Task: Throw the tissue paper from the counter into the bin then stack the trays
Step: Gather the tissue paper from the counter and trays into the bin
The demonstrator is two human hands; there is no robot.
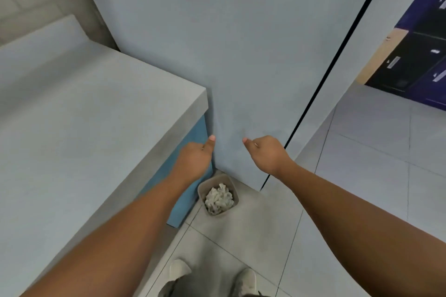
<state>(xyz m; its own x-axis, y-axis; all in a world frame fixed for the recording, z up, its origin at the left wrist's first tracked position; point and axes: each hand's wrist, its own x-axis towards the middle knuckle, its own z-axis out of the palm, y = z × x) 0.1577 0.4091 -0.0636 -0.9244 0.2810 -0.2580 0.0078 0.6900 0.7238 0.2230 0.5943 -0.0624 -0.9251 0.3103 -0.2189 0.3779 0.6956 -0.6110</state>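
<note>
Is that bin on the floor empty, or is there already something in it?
Not empty: the bin stands upright, and crumpled white tissue paper fills most of its opening.

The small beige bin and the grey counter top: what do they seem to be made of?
The small beige square bin looks like matte plastic: thin rounded rim, no gloss. The grey counter top looks like smooth matte laminate or stone; even colour, no grain, so uncertain.

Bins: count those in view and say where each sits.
1. The bin stands on the floor beside the counter end, holding tissue. Others may lie outside the view.
</note>
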